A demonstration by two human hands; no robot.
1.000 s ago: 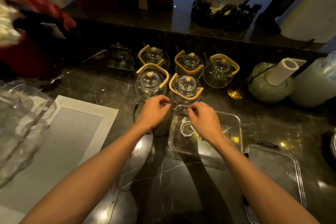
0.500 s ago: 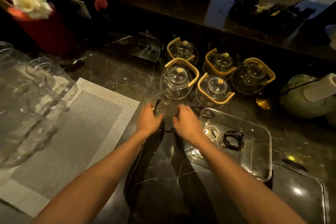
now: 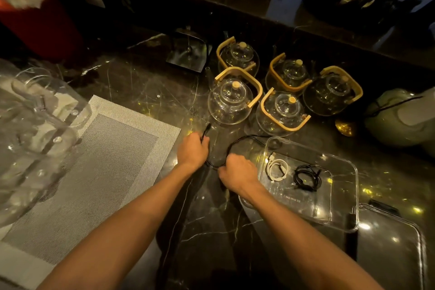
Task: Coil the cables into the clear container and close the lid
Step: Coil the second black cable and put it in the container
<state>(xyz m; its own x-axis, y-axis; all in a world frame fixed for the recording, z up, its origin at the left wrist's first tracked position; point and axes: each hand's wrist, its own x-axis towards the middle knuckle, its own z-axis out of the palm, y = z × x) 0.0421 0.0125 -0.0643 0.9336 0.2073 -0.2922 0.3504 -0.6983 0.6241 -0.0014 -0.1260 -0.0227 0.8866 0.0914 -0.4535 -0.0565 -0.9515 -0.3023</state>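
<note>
Black cable [image 3: 244, 138] — now gripped by both hands | container [image 3: 343, 219] unmoved

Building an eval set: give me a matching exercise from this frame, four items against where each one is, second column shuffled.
Items:
1. white cable
2. loose black cable
3. lid
4. placemat

Places:
A. held between both hands
B. coiled inside the clear container
C. on the counter, left of the left hand
D. on the counter, at the container's near right corner

Pairs: 1-B, 2-A, 3-D, 4-C
</note>
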